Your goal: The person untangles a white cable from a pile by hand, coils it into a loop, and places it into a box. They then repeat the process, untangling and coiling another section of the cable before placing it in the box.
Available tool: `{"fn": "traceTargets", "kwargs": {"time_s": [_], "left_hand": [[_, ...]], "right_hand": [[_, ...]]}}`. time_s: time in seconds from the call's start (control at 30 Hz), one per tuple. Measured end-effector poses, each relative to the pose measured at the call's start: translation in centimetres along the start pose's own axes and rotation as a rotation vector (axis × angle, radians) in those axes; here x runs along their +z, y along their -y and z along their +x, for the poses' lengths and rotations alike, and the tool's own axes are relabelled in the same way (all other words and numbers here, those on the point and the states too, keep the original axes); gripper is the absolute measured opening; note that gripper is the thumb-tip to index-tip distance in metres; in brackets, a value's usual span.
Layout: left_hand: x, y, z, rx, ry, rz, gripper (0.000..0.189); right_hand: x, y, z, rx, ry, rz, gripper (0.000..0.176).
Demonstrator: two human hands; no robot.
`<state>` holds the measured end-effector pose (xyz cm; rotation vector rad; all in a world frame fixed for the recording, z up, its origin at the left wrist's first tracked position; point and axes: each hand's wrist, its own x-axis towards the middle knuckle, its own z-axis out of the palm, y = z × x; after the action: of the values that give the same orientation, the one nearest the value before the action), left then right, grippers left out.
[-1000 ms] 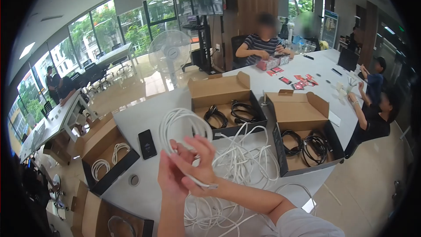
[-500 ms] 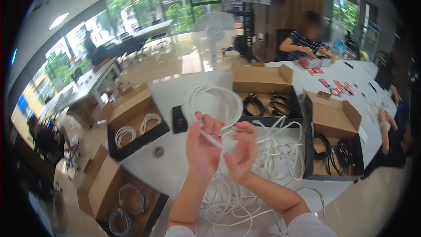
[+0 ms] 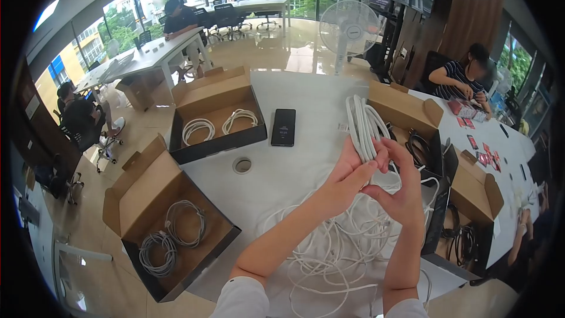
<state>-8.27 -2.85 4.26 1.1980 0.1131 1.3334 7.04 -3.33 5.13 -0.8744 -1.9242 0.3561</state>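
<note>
I hold a coiled bundle of white cable (image 3: 363, 125) upright above the table. My left hand (image 3: 347, 175) grips the bundle's lower end. My right hand (image 3: 401, 187) presses against the same coil from the right, fingers wrapped around it. Beneath both hands lies a loose tangle of white cables (image 3: 347, 241) on the white table (image 3: 306, 100).
An open cardboard box with two white coils (image 3: 216, 119) sits at the back left, a box with grey coils (image 3: 168, 229) at the near left. A black phone (image 3: 283, 126) and a round cable hole (image 3: 242, 165) lie between. Boxes with black cables (image 3: 432, 159) stand right. People sit around.
My view has swung left and down. The open loop I held has been gathered into a narrow upright bundle, and both hands have closed around its base.
</note>
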Motion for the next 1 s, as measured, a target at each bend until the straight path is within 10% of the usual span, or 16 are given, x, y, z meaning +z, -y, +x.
{"fn": "traceTargets", "kwargs": {"time_s": [0.37, 0.47, 0.77, 1.0], "left_hand": [[1.9, 0.7, -0.7, 0.02, 0.087, 0.466, 0.034], [1.5, 0.2, -1.1, 0.219, -0.034, 1.316, 0.034], [-1.2, -0.5, 0.3, 0.155, 0.0, 1.131, 0.029], [-7.8, 0.9, 1.1, -0.017, -0.161, 0.596, 0.058]], "right_hand": [[-1.2, -0.6, 0.3, -0.108, -0.004, -0.14, 0.058], [-1.4, -0.3, 0.5, -0.112, 0.091, -0.284, 0.053], [0.1, -1.2, 0.6, -0.281, 0.083, -0.154, 0.021], [-0.2, -1.7, -0.2, 0.124, 0.081, 0.928, 0.024]]}}
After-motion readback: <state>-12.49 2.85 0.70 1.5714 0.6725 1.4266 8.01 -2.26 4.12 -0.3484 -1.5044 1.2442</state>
